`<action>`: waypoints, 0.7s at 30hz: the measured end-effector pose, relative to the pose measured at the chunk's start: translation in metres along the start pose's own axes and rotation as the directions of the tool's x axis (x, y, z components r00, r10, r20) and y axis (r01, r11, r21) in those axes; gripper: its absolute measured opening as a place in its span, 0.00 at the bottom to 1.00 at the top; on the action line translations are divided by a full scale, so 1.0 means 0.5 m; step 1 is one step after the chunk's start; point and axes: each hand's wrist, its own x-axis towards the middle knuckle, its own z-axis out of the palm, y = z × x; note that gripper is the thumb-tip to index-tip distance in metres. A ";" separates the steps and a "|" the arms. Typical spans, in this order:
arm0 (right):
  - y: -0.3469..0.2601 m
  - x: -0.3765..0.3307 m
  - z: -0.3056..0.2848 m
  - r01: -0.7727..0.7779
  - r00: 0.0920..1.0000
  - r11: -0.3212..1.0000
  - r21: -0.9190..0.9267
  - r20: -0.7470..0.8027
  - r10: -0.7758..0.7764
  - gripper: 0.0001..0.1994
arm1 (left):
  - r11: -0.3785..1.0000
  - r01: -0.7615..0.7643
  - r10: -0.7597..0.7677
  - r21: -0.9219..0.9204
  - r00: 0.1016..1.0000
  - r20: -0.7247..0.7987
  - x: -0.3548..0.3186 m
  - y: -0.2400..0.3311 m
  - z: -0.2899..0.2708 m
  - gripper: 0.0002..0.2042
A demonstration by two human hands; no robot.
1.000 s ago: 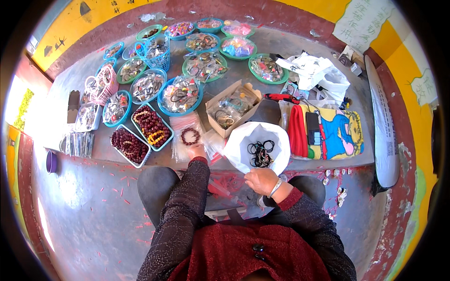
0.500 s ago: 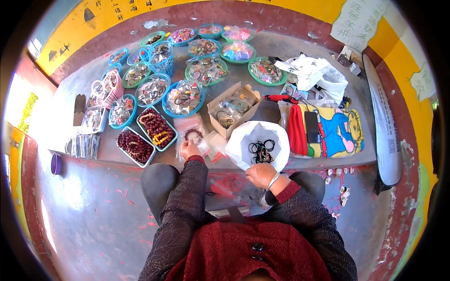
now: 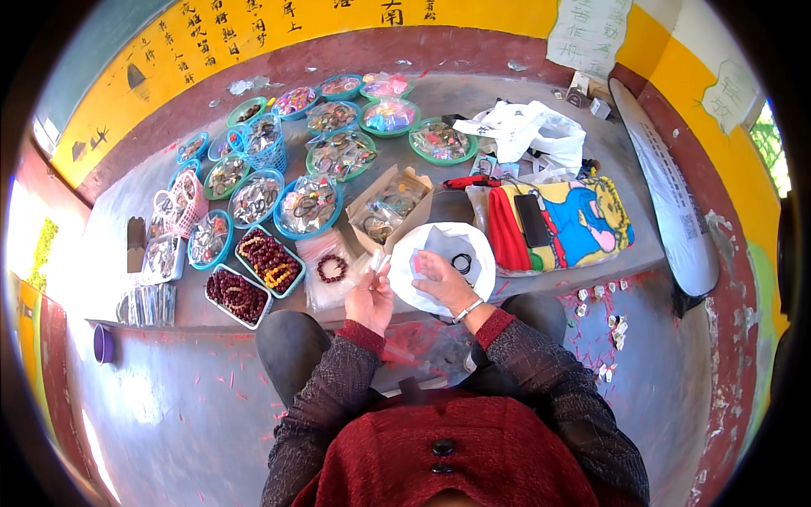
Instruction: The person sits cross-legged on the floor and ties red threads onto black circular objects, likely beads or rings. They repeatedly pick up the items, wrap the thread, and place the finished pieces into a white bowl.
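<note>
Hands [image 3: 410, 291] raised together over white bag [image 3: 473, 245]

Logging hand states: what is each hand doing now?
Left hand: pinching a small clear bag.
Right hand: resting on the white bowl; grip cannot be told.

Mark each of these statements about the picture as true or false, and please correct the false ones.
1. The right hand rests on a white bowl. True.
2. The white bowl holds red beads. False: it holds a few black rings.
3. The left hand holds a small clear packet beside the bowl. True.
4. The dark red bead bracelet hangs on the left wrist. False: it lies on a clear plastic bag on the ledge.
5. The cardboard box stands behind the white bowl. True.
</note>
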 end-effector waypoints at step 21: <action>-0.059 -0.016 -0.020 0.487 0.838 0.561 -0.669 0.539 -0.084 0.06 | 0.038 -0.492 0.006 0.870 0.871 0.492 -0.019 0.006 -0.051 0.26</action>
